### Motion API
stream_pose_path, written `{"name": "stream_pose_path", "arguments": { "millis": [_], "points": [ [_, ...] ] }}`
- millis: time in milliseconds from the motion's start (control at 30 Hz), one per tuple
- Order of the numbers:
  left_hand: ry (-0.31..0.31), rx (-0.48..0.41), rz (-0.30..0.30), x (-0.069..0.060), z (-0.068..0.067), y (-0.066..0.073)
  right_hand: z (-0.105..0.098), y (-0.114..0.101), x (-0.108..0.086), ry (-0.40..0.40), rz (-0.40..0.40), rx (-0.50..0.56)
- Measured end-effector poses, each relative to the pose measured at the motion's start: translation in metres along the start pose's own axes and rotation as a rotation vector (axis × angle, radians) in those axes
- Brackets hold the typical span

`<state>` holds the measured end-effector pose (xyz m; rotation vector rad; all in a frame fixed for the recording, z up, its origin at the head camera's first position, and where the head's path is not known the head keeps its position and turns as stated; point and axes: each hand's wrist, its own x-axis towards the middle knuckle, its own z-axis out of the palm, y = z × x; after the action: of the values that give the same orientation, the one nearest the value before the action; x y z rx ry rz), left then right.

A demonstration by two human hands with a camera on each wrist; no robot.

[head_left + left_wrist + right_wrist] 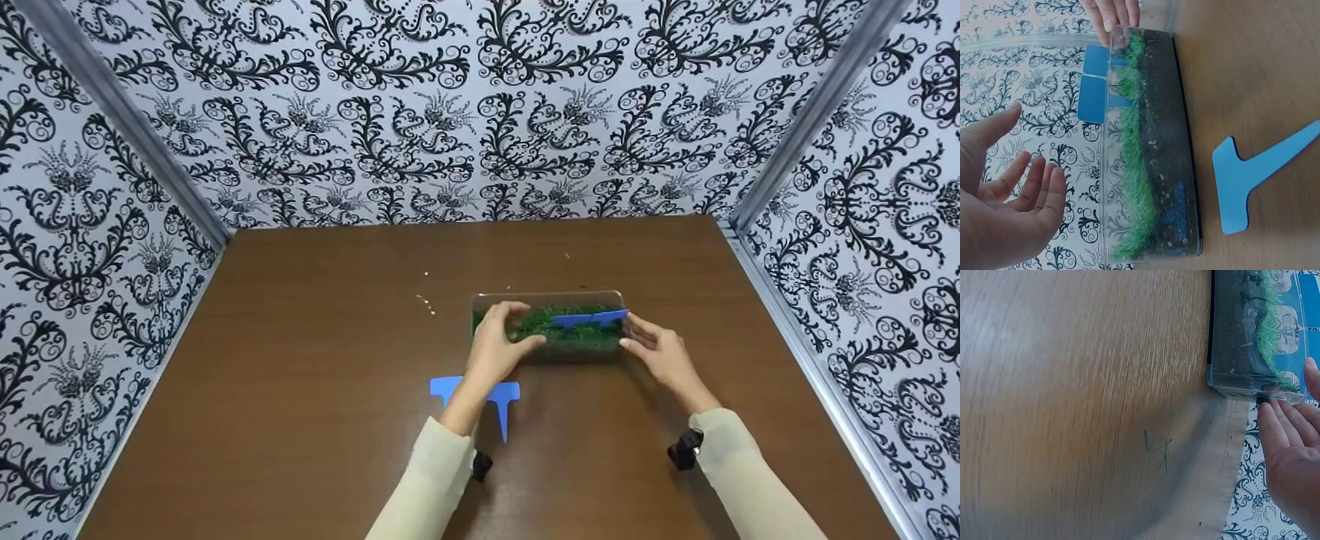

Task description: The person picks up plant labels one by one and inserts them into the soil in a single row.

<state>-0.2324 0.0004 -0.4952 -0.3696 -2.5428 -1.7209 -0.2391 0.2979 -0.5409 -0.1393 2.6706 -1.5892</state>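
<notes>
A clear rectangular planter (574, 351) holds dark soil (1165, 135) and green grass (534, 324). Two blue T-shaped plant labels (1092, 99) stand in the grass towards its right end. My left hand (496, 346) hovers over the planter's left part, thumb and fingers spread and loosely bent, with nothing between them. At the right end, my right hand (660, 354) has its nearly straight fingers against the end wall and its thumb close to the top edge. Two more blue plant labels (507, 397) lie on the table, one partly hidden by my left forearm.
The brown wooden table (300, 390) carries small pale crumbs (426, 301) behind and left of the planter. Black-and-white patterned walls (450, 112) with grey metal corner posts (810, 112) enclose it. A green handwritten mark (1157, 450) shows on the table in the right wrist view.
</notes>
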Motion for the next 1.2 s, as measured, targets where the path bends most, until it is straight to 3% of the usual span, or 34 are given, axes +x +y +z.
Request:
{"name": "stream_pose_path", "arguments": {
  "millis": [100,267,500,733,1200],
  "points": [
    [0.007,-0.019,-0.016,-0.004,-0.003,0.000,-0.001,0.001,0.000,-0.006,0.000,-0.025],
    [0.004,0.025,-0.068,-0.013,-0.008,-0.005,-0.004,0.002,0.000,0.006,0.007,-0.055],
    [-0.025,0.045,-0.213,-0.027,-0.015,-0.022,-0.004,0.000,0.001,0.004,0.023,-0.114],
    [-0.050,0.103,-0.279,-0.043,-0.019,-0.042,-0.003,0.001,0.002,0.009,0.015,-0.104],
    [-0.110,-0.008,-0.416,-0.056,-0.016,-0.063,0.001,-0.001,0.001,0.023,0.002,-0.077]
  ]
}}
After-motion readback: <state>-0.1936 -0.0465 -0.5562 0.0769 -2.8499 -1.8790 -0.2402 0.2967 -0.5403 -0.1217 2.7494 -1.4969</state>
